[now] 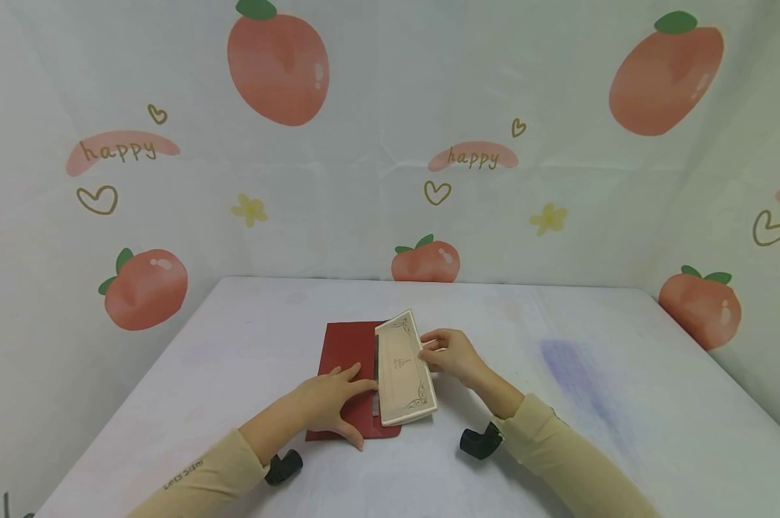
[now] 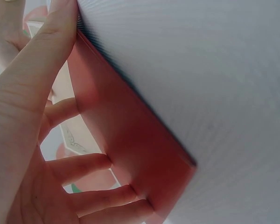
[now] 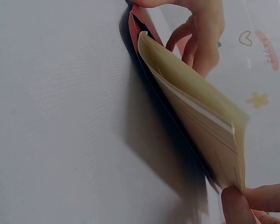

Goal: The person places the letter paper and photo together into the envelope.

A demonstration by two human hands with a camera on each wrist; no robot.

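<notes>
A flat red folder lies in the middle of the table, its dark inner side showing in the right wrist view. Over its right part slants a cream folded card with ornate corners and small print at its centre. My left hand rests on the red folder with fingers spread, fingertips pressing its surface and thumb at the near edge. At the card's right edge, my right hand pinches it between thumb and fingers. The right wrist view shows the card raised at that side, its layers parted.
The white table carries a faint purple stain on the right. Behind it hangs a white cloth printed with fruit, hearts and flowers. Black wrist devices sit under the left cuff and the right cuff.
</notes>
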